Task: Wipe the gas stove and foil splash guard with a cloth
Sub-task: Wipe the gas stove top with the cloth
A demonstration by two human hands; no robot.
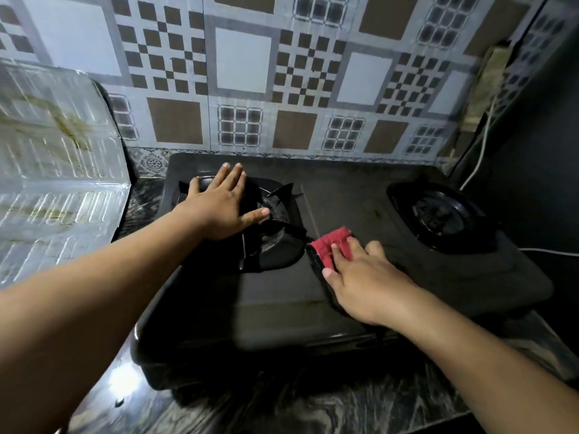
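Observation:
A black two-burner gas stove (275, 296) sits on a dark marbled counter. My right hand (360, 277) presses a red cloth (332, 244) flat onto the stove top between the two burners. My left hand (222, 202) lies spread, palm down, over the left burner's pan support (275, 233), holding nothing. The right burner (438, 214) is uncovered. A silver foil splash guard (53, 164), streaked with yellowish grease, stands at the left of the stove.
A patterned tile wall (244, 76) rises right behind the stove. A dark wall or appliance (539, 151) closes off the right side, with a wall socket (488, 79) and a white cable (479, 155) in the corner. The marbled counter (282, 405) runs along the front.

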